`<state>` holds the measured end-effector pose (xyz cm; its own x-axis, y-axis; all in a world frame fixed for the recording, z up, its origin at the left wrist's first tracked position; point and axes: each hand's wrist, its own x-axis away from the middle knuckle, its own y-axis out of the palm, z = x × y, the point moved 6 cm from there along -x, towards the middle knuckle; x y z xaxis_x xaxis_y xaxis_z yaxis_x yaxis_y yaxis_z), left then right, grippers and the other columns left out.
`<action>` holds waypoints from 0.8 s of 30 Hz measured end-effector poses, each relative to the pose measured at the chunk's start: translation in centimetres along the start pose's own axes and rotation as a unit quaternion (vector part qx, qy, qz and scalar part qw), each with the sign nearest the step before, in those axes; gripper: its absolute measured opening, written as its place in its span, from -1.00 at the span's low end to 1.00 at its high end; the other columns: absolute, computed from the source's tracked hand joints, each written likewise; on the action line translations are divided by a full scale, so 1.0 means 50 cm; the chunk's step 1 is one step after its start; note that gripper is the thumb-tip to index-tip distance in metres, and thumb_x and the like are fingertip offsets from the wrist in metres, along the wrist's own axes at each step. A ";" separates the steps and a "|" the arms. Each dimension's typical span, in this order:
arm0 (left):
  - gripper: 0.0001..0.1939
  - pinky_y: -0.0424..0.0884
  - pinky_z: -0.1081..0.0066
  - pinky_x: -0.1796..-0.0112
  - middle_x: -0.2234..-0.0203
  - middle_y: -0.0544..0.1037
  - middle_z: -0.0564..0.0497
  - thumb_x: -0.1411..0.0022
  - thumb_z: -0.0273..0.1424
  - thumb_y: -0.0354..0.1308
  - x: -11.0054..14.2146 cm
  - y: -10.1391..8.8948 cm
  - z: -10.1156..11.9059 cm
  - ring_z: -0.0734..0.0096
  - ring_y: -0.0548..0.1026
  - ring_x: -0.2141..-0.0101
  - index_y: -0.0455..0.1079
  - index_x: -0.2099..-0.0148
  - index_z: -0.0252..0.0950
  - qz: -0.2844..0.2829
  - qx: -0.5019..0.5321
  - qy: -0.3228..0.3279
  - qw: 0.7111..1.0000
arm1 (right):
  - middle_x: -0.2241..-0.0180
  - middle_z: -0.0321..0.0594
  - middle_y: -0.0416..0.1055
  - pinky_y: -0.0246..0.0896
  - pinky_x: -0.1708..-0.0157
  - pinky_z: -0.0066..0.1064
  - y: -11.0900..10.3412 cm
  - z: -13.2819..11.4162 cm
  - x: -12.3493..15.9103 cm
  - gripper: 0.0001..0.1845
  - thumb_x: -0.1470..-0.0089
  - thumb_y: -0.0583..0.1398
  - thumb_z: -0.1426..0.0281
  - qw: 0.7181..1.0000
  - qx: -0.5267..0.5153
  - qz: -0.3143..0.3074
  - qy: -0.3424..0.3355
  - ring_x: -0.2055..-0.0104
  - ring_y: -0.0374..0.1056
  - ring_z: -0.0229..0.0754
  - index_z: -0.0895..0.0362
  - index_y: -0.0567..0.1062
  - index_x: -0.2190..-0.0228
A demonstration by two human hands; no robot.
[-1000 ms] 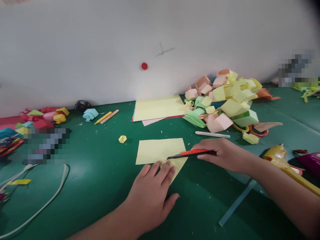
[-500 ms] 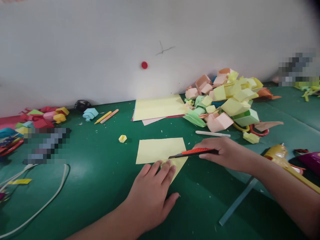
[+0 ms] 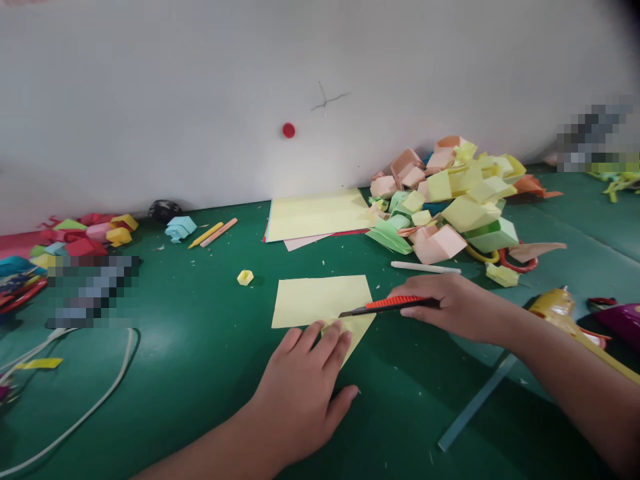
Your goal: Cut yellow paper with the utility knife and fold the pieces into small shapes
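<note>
From where I stand, the bare left forearm (image 3: 225, 440) slants inward, the left grip (image 3: 305, 387) flattened, palm down, thumb (image 3: 343, 403) held apart; the bare right forearm (image 3: 560, 373) reaches across, wrist (image 3: 503, 325) nearly straight, the right grip (image 3: 456, 305) curled closed.

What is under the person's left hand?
Yellow paper, partly covered by the left hand; the covered part of the paper and whatever else lies beneath the hand cannot be seen.

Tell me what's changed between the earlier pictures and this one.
The right hand and its red-and-black cutter have shifted slightly right over the nearer yellow paper. Nothing was newly gripped or let go; the left hand and that paper stayed put.
</note>
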<state>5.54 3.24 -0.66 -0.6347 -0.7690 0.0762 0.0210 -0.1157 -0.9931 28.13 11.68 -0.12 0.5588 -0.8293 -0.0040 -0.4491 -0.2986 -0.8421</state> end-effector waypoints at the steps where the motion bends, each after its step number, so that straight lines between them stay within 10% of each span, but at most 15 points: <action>1: -0.40 0.27 -0.06 -0.12 -0.32 0.26 -0.06 -0.46 -0.05 -0.17 0.000 0.000 0.000 -0.06 0.28 -0.23 0.14 -0.40 -0.21 0.003 -0.001 0.001 1.000 | 0.11 -0.27 0.54 0.33 0.16 -0.22 0.000 0.000 0.000 -0.68 -0.27 0.13 0.09 1.000 0.001 -0.001 0.000 0.15 0.45 -0.04 -0.08 0.56 0.08; 24: -0.43 0.27 -0.06 -0.12 -0.30 0.30 -0.07 -0.45 -0.08 -0.11 0.001 -0.002 0.000 -0.06 0.29 -0.21 0.17 -0.38 -0.21 0.018 0.007 0.004 1.000 | 0.11 -0.25 0.54 0.37 0.16 -0.15 -0.009 0.002 0.003 -0.67 -0.25 0.14 0.10 1.000 -0.004 -0.009 0.012 0.15 0.45 -0.01 -0.09 0.57 0.07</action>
<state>5.52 3.22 -0.57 -0.6390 -0.7681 0.0403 0.0544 -0.0974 -0.9938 28.49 11.73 0.19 0.5492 -0.8353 0.0243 -0.4451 -0.3170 -0.8375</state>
